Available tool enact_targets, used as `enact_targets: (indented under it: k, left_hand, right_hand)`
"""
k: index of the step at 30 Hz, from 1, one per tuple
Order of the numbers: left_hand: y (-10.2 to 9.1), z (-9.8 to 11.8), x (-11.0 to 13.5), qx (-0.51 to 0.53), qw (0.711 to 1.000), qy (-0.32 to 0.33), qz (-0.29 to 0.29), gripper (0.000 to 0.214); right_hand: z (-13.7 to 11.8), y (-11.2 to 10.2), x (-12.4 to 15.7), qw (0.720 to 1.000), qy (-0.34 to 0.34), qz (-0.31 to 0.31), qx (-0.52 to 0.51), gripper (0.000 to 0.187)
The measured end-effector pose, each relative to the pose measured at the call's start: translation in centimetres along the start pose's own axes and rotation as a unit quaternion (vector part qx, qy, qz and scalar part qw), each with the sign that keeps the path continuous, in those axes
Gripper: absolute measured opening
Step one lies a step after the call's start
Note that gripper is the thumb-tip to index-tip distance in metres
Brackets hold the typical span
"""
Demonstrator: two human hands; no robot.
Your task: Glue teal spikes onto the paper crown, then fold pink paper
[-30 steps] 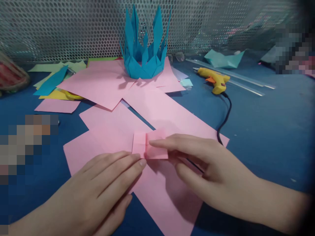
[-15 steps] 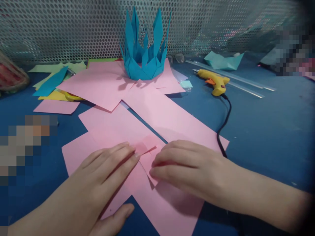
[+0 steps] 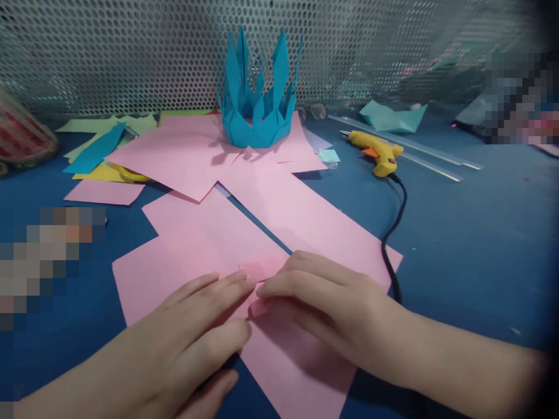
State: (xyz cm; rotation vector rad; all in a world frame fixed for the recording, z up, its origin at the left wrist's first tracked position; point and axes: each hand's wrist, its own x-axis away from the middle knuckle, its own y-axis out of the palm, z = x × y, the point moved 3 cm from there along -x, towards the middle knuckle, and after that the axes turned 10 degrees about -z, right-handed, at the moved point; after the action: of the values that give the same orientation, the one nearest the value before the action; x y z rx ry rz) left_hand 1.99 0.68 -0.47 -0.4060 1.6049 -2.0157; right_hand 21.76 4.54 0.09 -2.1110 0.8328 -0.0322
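A small folded piece of pink paper (image 3: 253,271) lies on larger pink sheets, partly covered by both hands. My left hand (image 3: 196,331) rests over it from the left, fingers stretched forward and lying flat, their tips at its edge; the thumb is apart below. My right hand (image 3: 327,308) is closed over its right part, fingers bent and pressed together with the paper under and between them. The right thumb is mostly hidden. Beneath the hands spreads a large pink sheet (image 3: 301,378), with another pink sheet (image 3: 192,227) behind it.
A blue folded-paper crown (image 3: 257,131) stands at the back on pink sheets. On the right lie a yellow glue gun (image 3: 379,152) with a black cord, clear glue sticks (image 3: 441,169) and a teal folded paper (image 3: 393,116). Paper scraps (image 3: 102,192) lie left. A perforated metal panel (image 3: 131,52) rises behind.
My right fingers have moved left over the small pink paper, bending its raised flap down. My left fingertips have shifted slightly toward them, and the left index finger is more bent.
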Motion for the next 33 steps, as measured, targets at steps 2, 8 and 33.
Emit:
enact_targets:
  k: [2,8,33]
  left_hand:
    - [-0.1,-0.1,-0.1,-0.005,1.000,-0.009,-0.020,0.039]
    - [0.2,-0.2,0.1,-0.046,0.997,-0.020,-0.059,0.052]
    - [0.6,-0.3,0.6,-0.021,0.995,-0.076,-0.054,0.045]
  right_hand:
    - [0.2,0.0,-0.3,0.999,0.024,0.017,-0.013,0.013]
    - [0.9,0.1,-0.6,0.998,0.053,0.013,-0.013,0.015]
    - [0.3,0.4,-0.7,0.997,0.013,-0.073,-0.016,0.018]
